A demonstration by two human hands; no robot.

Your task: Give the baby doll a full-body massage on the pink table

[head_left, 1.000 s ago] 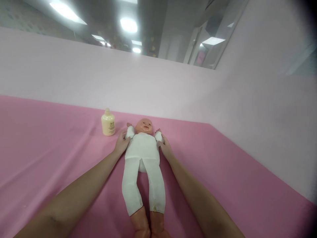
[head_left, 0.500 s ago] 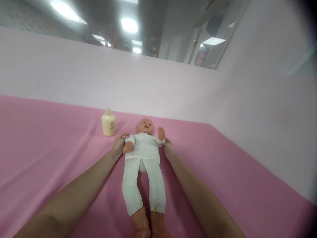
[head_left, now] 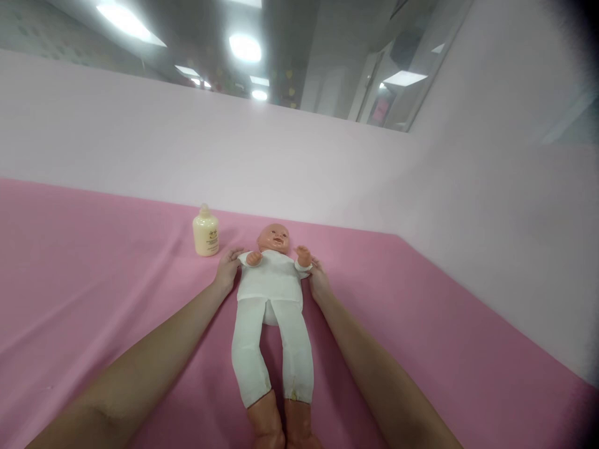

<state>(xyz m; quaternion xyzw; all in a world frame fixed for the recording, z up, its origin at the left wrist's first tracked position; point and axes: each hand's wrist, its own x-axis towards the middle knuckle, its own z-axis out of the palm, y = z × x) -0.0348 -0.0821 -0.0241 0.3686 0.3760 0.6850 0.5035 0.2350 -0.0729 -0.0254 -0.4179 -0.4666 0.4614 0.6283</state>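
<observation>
Lying face-up, doll [head_left: 271, 293] long axis head-away, feet-near; hands flanking shoulders.

A pink-covered desk [head_left: 93, 262] carries a doll [head_left: 271, 312] lying face-up at centre, with a cream bottle [head_left: 205, 232] standing at its eleven o'clock.

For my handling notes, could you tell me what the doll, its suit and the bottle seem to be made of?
Doll: head and feet look like smooth, slightly glossy moulded plastic or vinyl. Suit: soft matte white fabric, creasing at the legs. Bottle: opaque cream plastic, faint sheen, probably.
</observation>
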